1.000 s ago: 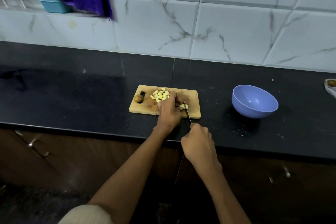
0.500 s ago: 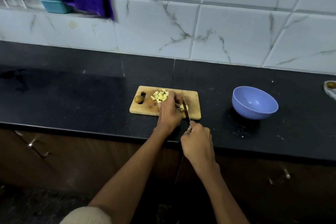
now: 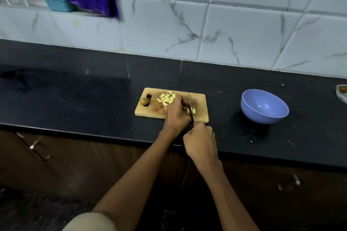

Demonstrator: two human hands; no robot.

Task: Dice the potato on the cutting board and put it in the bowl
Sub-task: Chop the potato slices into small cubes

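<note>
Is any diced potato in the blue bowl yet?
No: the blue bowl shows only its bare inside, and the diced potato lies piled on the cutting board.

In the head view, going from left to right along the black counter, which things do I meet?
Small potato → diced pile → left hand → knife → blue bowl → a potato at the right edge.

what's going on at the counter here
A person is dicing potato on a wooden cutting board. The right hand grips a knife, its blade down on the board beside a potato piece that the left hand steadies. A pile of diced cubes lies at the board's far side, and a small unpeeled piece sits by the handle slot. The blue bowl to the right holds nothing yet.
</note>
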